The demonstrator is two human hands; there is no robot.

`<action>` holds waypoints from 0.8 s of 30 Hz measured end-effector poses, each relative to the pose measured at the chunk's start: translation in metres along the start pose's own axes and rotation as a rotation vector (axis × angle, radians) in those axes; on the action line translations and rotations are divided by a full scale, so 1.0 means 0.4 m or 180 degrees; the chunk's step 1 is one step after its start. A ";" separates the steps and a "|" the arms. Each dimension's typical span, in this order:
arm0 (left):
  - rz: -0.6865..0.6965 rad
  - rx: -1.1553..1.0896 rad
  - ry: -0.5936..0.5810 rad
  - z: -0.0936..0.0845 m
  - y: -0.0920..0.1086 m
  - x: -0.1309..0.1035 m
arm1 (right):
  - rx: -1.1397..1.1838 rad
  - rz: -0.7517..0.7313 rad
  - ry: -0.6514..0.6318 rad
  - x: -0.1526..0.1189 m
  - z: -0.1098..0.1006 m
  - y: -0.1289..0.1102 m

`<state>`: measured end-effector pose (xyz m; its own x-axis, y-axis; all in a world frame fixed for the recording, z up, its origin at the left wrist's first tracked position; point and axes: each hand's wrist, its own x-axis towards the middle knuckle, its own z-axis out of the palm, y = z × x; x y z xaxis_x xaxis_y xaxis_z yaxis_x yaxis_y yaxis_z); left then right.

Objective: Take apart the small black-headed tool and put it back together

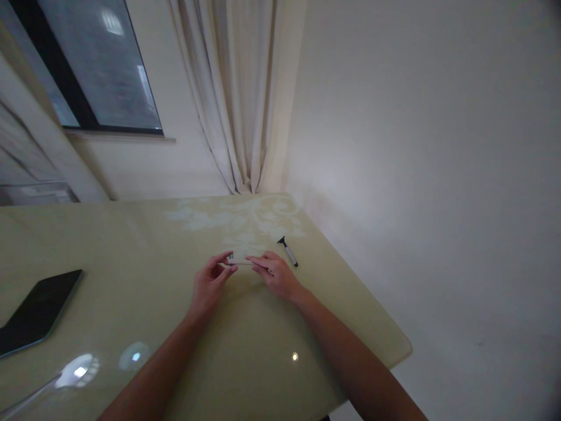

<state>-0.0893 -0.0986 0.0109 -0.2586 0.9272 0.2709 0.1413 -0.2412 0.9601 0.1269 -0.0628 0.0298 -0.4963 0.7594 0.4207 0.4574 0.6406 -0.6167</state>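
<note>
A small, flat, whitish packet [241,261] with a bit of green at its left end is held between both hands, just above the table [144,263]. My left hand [210,280] pinches its left end between thumb and fingers. The fingers of my right hand [277,275] are closed on its right end. Just beyond my right hand lies a razor [289,252] with a dark head and a grey handle, touched by neither hand. What is printed on the packet is too small to read.
At the left of the table lies a dark tablet [39,310]. A thin pale cable [33,397] runs at the lower left. The wall [416,204] borders the table's right edge. Curtains [241,93] hang behind the far edge, beside a window [105,64].
</note>
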 end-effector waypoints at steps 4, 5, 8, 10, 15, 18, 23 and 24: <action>0.0040 -0.0076 -0.0008 -0.001 0.002 -0.002 | -0.0068 0.0170 0.0090 0.003 -0.004 0.002; 0.0040 -0.0069 -0.0015 0.000 0.004 -0.002 | -0.0103 0.0236 0.0118 0.004 -0.006 0.002; -0.0015 0.0018 -0.0095 0.001 0.008 -0.005 | -0.0068 0.0254 0.0099 0.004 -0.006 -0.003; -0.0062 0.0073 -0.0168 0.001 0.009 -0.006 | -0.0018 0.0143 0.0041 0.001 -0.004 -0.006; 0.0007 -0.0007 -0.0092 0.002 -0.001 -0.007 | -0.0224 0.0295 0.0155 0.002 -0.003 0.008; 0.0050 -0.0005 -0.0146 0.002 -0.011 -0.003 | -0.0135 0.0407 0.0184 0.005 -0.007 0.015; 0.0068 -0.0104 -0.0163 0.001 -0.023 0.001 | 0.0000 0.0183 0.0048 0.002 -0.006 0.005; 0.0061 -0.0103 -0.0156 0.001 -0.024 0.001 | -0.0035 0.0214 0.0078 0.002 -0.006 0.004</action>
<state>-0.0906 -0.0957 0.0018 -0.2090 0.9351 0.2863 0.1145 -0.2674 0.9568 0.1290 -0.0611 0.0309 -0.4459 0.8033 0.3949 0.4973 0.5891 -0.6369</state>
